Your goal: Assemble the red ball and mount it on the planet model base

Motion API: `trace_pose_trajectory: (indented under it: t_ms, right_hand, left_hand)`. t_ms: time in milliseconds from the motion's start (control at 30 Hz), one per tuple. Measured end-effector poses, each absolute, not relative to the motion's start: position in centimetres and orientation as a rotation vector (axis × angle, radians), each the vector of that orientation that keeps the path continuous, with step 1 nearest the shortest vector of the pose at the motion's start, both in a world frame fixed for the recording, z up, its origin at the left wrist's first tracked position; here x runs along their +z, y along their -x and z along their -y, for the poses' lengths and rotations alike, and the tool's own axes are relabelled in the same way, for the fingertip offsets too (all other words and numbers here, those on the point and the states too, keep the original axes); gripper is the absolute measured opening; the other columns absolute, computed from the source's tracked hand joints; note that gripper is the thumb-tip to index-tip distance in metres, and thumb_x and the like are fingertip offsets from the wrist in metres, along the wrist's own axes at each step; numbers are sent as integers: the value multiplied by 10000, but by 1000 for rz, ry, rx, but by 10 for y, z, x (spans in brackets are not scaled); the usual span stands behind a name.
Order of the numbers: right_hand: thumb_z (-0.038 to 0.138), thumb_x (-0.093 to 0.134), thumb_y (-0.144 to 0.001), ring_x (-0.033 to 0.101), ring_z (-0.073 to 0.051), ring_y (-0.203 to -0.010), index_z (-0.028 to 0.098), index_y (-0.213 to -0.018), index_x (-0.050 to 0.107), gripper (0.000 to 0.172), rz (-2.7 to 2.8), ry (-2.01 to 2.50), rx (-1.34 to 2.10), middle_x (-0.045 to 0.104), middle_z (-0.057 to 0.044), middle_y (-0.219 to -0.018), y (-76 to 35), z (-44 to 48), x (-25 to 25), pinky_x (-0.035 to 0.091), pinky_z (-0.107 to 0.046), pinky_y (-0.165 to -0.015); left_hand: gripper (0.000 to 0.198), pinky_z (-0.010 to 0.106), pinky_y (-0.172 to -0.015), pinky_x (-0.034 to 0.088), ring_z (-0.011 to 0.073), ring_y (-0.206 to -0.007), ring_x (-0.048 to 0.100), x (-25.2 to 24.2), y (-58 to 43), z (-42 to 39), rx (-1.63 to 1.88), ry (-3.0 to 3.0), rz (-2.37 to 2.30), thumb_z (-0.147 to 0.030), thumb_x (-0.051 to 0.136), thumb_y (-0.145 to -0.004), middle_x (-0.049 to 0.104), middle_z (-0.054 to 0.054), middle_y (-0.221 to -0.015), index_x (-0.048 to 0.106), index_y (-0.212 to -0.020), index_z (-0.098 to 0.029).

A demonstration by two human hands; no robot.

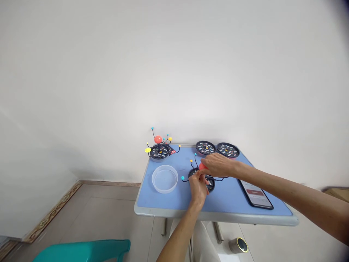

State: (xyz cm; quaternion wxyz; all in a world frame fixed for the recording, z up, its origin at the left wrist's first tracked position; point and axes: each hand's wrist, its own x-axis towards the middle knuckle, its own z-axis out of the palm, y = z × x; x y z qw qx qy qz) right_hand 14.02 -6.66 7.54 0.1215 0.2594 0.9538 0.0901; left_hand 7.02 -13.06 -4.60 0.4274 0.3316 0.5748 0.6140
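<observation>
A solar system model with a round black base (211,186) stands near the middle of the table. Thin curved black arms rise from it, tipped with small balls such as a blue ball (182,178) and an orange ball (191,161). My right hand (218,165) is closed on the red ball (202,166) at the model's centre, covering much of it. Just below, my left hand (198,186) has its fingers closed at the model's centre post, which they mostly hide. The two hands touch or nearly touch.
On the blue table (174,202) are another model (158,139) at back left, a clear round lid (165,179), two black discs (205,147) (228,150) at the back, and a phone (257,195) at right. A teal stool (81,251) and a can (238,245) are on the floor.
</observation>
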Motion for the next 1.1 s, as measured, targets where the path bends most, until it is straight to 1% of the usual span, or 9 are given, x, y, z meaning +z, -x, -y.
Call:
trace_pose_trajectory:
  t_ms: [133, 300, 400, 500, 567, 633, 700, 867, 1100]
  right_hand:
    - [490, 442, -942, 679, -277, -684, 104, -804, 658, 464, -2776, -794, 268, 674, -143, -677, -140, 66, 77, 355, -281, -545]
    - [475, 444, -943, 648, -254, -657, 138, -956, 613, 377, -2820, -979, 169, 651, -94, -683, -155, 63, 96, 346, -281, -542]
    - [437, 451, -940, 599, -219, -620, 195, -816, 592, 307, -2901, -1168, 144, 618, -60, -652, -181, 67, 113, 331, -280, -543]
    - [416, 432, -936, 506, -161, -529, 216, -644, 510, 362, -3062, -1378, -17, 570, -20, -578, -215, 87, 114, 314, -273, -527]
    - [479, 389, -934, 445, -139, -475, 218, -599, 469, 433, -3131, -1500, -280, 533, -3, -522, -234, 106, 97, 291, -268, -492]
    - [501, 350, -932, 432, -131, -457, 213, -573, 461, 474, -3075, -1583, -618, 549, -9, -518, -243, 124, 68, 286, -262, -466]
    - [464, 377, -911, 469, -142, -475, 208, -564, 483, 444, -2979, -1597, -776, 588, -21, -526, -240, 136, 33, 301, -260, -469]
    - [334, 388, -906, 587, -189, -561, 203, -562, 518, 391, -2814, -1846, -647, 671, -61, -594, -211, 132, -30, 359, -276, -531]
    - [383, 379, -942, 706, -265, -795, 189, -763, 677, 398, -2602, -2125, -480, 748, -127, -799, -193, 119, -34, 409, -284, -581]
  left_hand:
    - [254, 160, -257, 231, 38, -248, 352, -46, -69, 132, 1528, -850, -1442, -288, 465, -849, 473, -57, -495, 653, -779, -132]
    - [280, 164, -275, 244, 43, -254, 366, -43, -68, 133, 1520, -885, -1458, -289, 467, -860, 499, -59, -521, 668, -983, -139]
    - [345, 182, -294, 274, 51, -275, 365, -42, -67, 141, 1520, -921, -1486, -267, 457, -867, 528, -55, -576, 622, -1152, -161]
    - [421, 226, -361, 363, 91, -341, 436, -50, -65, 166, 1513, -1084, -1611, -271, 439, -892, 608, -16, -656, 546, -1288, -174]
    - [383, 281, -522, 481, 154, -508, 585, -59, -60, 189, 1514, -1260, -1725, -299, 466, -899, 677, 38, -728, 588, -1240, -173]
    - [301, 332, -662, 519, 207, -685, 656, -68, -55, 211, 1518, -1412, -1859, -319, 471, -905, 706, 81, -788, 674, -1075, -175]
    - [298, 339, -667, 518, 215, -708, 656, -71, -51, 224, 1474, -1518, -2000, -332, 442, -930, 704, 87, -800, 700, -958, -185]
    - [339, 302, -664, 527, 197, -729, 672, -60, -58, 214, 1484, -1860, -2042, -300, 361, -979, 700, 91, -853, 673, -1051, -187]
    - [308, 308, -637, 512, 225, -745, 682, -62, -63, 194, 1168, -1940, -2276, -217, 384, -963, 701, 106, -853, 686, -983, -157]
